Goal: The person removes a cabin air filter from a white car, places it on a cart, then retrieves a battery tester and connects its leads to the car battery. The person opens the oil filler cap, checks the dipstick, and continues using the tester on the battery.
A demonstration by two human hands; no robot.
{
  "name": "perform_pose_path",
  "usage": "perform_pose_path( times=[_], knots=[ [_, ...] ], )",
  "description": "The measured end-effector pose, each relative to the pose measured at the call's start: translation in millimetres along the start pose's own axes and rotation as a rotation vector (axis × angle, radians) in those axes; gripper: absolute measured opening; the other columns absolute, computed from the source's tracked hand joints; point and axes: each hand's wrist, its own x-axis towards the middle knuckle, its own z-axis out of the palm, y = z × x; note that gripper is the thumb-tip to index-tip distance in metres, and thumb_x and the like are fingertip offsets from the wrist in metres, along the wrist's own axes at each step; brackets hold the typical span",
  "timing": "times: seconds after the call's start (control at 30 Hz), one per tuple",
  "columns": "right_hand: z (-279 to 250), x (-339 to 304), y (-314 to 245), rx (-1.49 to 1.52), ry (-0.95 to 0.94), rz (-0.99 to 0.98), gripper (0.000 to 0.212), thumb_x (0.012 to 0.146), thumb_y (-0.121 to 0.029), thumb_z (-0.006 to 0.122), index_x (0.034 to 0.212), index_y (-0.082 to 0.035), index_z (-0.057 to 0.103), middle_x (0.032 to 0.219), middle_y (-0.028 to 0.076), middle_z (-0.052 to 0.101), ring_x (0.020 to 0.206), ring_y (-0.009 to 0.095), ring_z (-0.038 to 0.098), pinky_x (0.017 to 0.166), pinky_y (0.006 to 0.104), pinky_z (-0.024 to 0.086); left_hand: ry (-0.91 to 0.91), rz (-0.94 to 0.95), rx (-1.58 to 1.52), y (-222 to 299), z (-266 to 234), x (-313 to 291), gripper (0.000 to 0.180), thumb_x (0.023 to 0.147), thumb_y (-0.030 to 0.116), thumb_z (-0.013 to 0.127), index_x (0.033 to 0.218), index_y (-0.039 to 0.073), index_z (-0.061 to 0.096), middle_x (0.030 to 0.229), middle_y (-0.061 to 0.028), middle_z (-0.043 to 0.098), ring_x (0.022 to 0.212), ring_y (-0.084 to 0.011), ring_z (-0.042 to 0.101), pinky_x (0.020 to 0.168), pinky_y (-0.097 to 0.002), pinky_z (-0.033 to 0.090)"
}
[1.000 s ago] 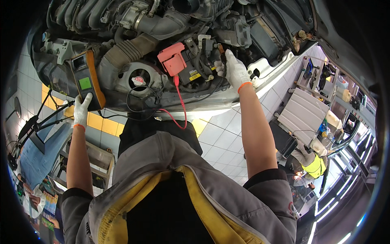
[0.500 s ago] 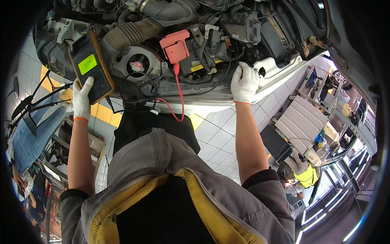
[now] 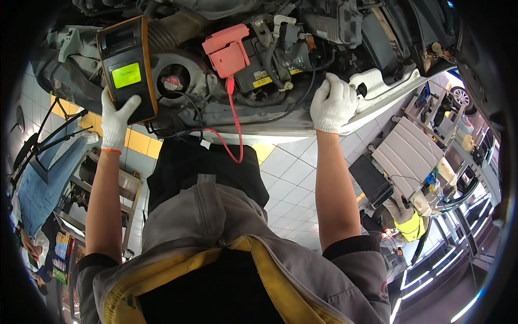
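Observation:
My gloved left hand (image 3: 117,116) grips a handheld battery tester (image 3: 128,97) by its lower end, thumb on the front. The tester has a dark face, an orange edge and a lit yellow-green screen. Cables run from its lower end along the car's front edge; a red lead (image 3: 238,129) reaches a red clip (image 3: 230,85) under a red plastic cover (image 3: 226,51) on the car battery (image 3: 256,70). A black lead (image 3: 291,110) passes toward the battery's right side. My gloved right hand (image 3: 333,105) rests closed at the white body edge (image 3: 372,105); its fingertips are curled under and hidden.
A ribbed air hose (image 3: 178,29) and a round reservoir cap (image 3: 172,82) lie between the tester and battery. A grey-lidded cart (image 3: 407,156) stands at right, near a person in a yellow vest (image 3: 411,229). A person in jeans (image 3: 43,173) is at left.
The tester in my left hand has moved up and slightly right, and its screen now faces me more squarely. My right hand stays closed at the body edge. The view has shifted slightly.

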Motion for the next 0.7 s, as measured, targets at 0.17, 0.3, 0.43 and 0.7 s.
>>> perform_pose_path(
  times=[0.17,0.3,0.43,0.7],
  knots=[
    [-0.7,1.8,-1.2,0.01,0.001,-0.002,0.023,0.087,-0.008,0.073,0.109,-0.012,0.069,0.091,0.007,0.071,0.083,0.03,0.068,0.078,0.0451,0.052,-0.016,0.041,0.108,2.2,0.6,-0.6,0.094,0.089,0.017,0.087,0.159,-0.003,0.028,0.134,-0.0196,0.062,0.121,-0.0269,0.065,0.102,-0.0379,0.058],
    [0.4,0.3,-0.6,-0.004,-0.008,0.005,0.024,0.087,-0.008,0.073,0.11,-0.012,0.07,0.091,0.008,0.071,0.083,0.03,0.068,0.079,0.0452,0.053,-0.027,0.034,0.128,-0.3,-0.8,0.7,0.098,0.088,0.019,0.088,0.16,-0.004,0.025,0.135,-0.0205,0.061,0.122,-0.0271,0.065,0.103,-0.0381,0.058],
    [0.3,-0.2,-0.9,-0.005,-0.008,0.01,0.025,0.087,-0.008,0.072,0.111,-0.013,0.07,0.091,0.008,0.071,0.084,0.031,0.068,0.08,0.0459,0.053,-0.001,0.047,0.174,-0.9,-0.2,1.4,0.1,0.088,0.021,0.089,0.161,-0.004,0.025,0.136,-0.0204,0.061,0.122,-0.0267,0.065,0.102,-0.0379,0.058],
    [0.3,0.6,-1.8,0.004,0.006,-0.001,0.024,0.087,-0.008,0.072,0.11,-0.013,0.07,0.09,0.008,0.071,0.084,0.031,0.068,0.079,0.0466,0.053,-0.008,-0.005,0.128,6.7,1.6,-1.6,0.1,0.088,0.023,0.088,0.16,-0.004,0.025,0.136,-0.0205,0.062,0.121,-0.0265,0.065,0.101,-0.038,0.059]
  ],
)
